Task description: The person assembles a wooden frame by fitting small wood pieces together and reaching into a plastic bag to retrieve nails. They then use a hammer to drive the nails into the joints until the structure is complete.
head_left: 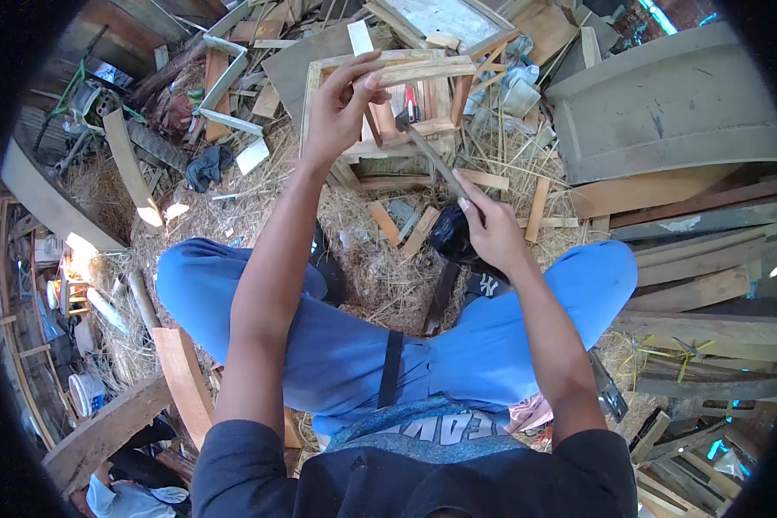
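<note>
My left hand [345, 108] grips the upper left part of a small wooden frame [427, 71], its fingers wrapped round the wood. The frame stands on a low wooden stand [318, 86]. In my right hand [492, 226] is a long thin tool [436, 158], held by its lower end. The tool slants up and left, and its dark head is at the inside of the small frame. Behind it, within the frame, a red and black object [413, 104] shows. What exactly the tool's head touches cannot be made out.
Straw and wood offcuts [537, 210] cover the ground between my bent legs. A dark bag-like object [453, 235] lies below my right hand. A large grey panel [673, 104] and stacked boards [699, 259] are at the right. Curved wood pieces [181, 380] lie at the left.
</note>
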Demonstrator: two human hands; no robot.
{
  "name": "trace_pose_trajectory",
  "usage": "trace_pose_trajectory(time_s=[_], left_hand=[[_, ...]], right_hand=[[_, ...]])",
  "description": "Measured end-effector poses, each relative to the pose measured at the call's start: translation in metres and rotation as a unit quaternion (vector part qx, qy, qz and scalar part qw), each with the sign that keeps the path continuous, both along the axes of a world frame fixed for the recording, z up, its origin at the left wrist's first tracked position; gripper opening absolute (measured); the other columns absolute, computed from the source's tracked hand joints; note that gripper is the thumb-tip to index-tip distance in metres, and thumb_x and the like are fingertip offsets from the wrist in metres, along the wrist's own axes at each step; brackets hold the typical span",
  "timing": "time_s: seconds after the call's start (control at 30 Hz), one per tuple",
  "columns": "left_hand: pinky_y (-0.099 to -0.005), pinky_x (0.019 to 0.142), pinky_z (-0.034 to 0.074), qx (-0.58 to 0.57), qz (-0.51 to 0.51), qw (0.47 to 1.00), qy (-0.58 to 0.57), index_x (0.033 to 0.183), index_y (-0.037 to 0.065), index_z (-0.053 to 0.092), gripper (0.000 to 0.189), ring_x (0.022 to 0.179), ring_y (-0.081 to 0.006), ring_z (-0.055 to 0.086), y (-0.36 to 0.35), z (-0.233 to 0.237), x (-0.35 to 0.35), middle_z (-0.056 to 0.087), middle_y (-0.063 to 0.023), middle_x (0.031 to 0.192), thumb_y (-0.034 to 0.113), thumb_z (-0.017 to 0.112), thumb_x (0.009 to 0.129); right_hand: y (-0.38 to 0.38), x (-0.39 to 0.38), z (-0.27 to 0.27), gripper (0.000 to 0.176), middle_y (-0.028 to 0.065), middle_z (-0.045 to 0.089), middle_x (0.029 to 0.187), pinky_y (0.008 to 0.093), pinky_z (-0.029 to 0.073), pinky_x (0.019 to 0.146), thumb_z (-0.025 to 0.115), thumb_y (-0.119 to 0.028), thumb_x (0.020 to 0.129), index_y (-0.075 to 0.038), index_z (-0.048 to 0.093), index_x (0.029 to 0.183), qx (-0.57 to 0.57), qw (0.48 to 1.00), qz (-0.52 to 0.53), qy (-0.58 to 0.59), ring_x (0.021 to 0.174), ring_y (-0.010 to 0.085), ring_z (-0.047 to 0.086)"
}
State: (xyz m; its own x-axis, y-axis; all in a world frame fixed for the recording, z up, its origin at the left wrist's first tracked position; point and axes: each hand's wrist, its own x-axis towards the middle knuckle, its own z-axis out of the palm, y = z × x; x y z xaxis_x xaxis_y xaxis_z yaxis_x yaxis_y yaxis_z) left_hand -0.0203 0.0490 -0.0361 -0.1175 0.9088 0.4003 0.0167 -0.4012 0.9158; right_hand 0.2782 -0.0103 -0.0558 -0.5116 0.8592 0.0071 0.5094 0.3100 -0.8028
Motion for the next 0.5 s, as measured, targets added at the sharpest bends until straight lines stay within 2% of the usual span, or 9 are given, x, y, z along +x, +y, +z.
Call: trace_pose_trajectory(time_s=[0.07,0.1,0.13,0.2,0.23,0.4,0.47,0.5], left_hand=[[-0.0242,0.074,0.053,0.012,0.098,0.995,0.027,0.126,-0.002,0.066,0.028,0.085,-0.0105,0.066,0.001,0.001,0.003,0.068,-0.0089,0.121,0.014,0.058,0.105],[-0.0217,0.065,0.047,0.018,0.150,0.988,0.011,0.121,-0.002,0.068,0.026,0.074,-0.0058,0.056,0.004,0.001,0.004,0.067,-0.0019,0.093,0.017,0.058,0.106],[-0.0217,0.065,0.047,0.021,0.150,0.988,0.011,0.121,-0.002,0.068,0.026,0.074,-0.0058,0.056,0.006,0.004,-0.001,0.067,-0.0019,0.093,0.017,0.058,0.106],[-0.0207,0.060,0.039,-0.004,0.202,0.977,-0.063,0.117,0.000,0.070,0.026,0.069,-0.0039,0.049,0.008,0.008,-0.016,0.060,0.0026,0.080,0.021,0.058,0.107],[-0.0213,0.056,0.036,0.041,0.227,0.968,-0.102,0.113,0.002,0.071,0.029,0.065,-0.0042,0.046,0.014,0.010,-0.020,0.057,0.0027,0.075,0.026,0.057,0.108],[-0.0243,0.053,0.039,0.036,0.282,0.938,-0.200,0.109,-0.001,0.069,0.035,0.060,-0.0070,0.045,0.019,0.016,-0.053,0.054,0.0007,0.073,0.031,0.055,0.108],[-0.0258,0.054,0.041,0.039,0.306,0.906,-0.289,0.112,-0.001,0.067,0.036,0.059,-0.0091,0.046,0.018,0.011,-0.070,0.056,-0.0013,0.079,0.032,0.055,0.108],[-0.0273,0.054,0.043,0.021,0.331,0.894,-0.301,0.113,0.000,0.067,0.036,0.059,-0.0113,0.046,0.017,0.006,-0.080,0.058,-0.0039,0.087,0.032,0.053,0.109]], right_hand=[[0.008,0.005,0.003,0.051,0.0263,0.066,0.122,0.0350,0.052,0.074,0.056,-0.006,0.101,-0.019,0.051,0.150,0.035,0.999,-0.001,0.040,0.071,0.0359,0.065],[0.011,0.005,0.016,0.049,0.0275,0.069,0.116,0.0378,0.053,0.082,0.057,-0.011,0.102,-0.021,0.051,0.150,-0.001,1.000,-0.014,0.005,0.100,0.0418,0.070],[0.015,0.007,0.015,0.049,0.0275,0.069,0.116,0.0378,0.053,0.082,0.057,-0.011,0.102,-0.021,0.051,0.150,0.002,1.000,-0.014,0.006,0.100,0.0418,0.070],[0.021,0.009,0.012,0.048,0.0244,0.068,0.125,0.0372,0.054,0.086,0.059,-0.010,0.102,-0.019,0.054,0.148,0.030,0.996,-0.032,0.074,0.106,0.0348,0.072],[0.022,0.007,0.014,0.045,0.0235,0.066,0.130,0.0360,0.053,0.092,0.060,-0.010,0.102,-0.015,0.056,0.146,0.002,0.994,-0.051,0.094,0.114,0.0309,0.070],[0.028,-0.005,0.005,0.043,0.0229,0.067,0.130,0.0345,0.052,0.097,0.060,-0.010,0.101,-0.009,0.057,0.144,0.094,0.988,-0.044,0.114,0.122,0.0298,0.066],[0.028,-0.014,0.009,0.043,0.0242,0.067,0.130,0.0346,0.052,0.096,0.060,-0.010,0.101,-0.006,0.057,0.143,0.107,0.984,-0.065,0.124,0.120,0.0291,0.067],[0.033,-0.018,0.002,0.042,0.0250,0.069,0.125,0.0337,0.052,0.095,0.060,-0.011,0.102,-0.002,0.056,0.143,0.150,0.974,-0.057,0.162,0.117,0.0268,0.069]])
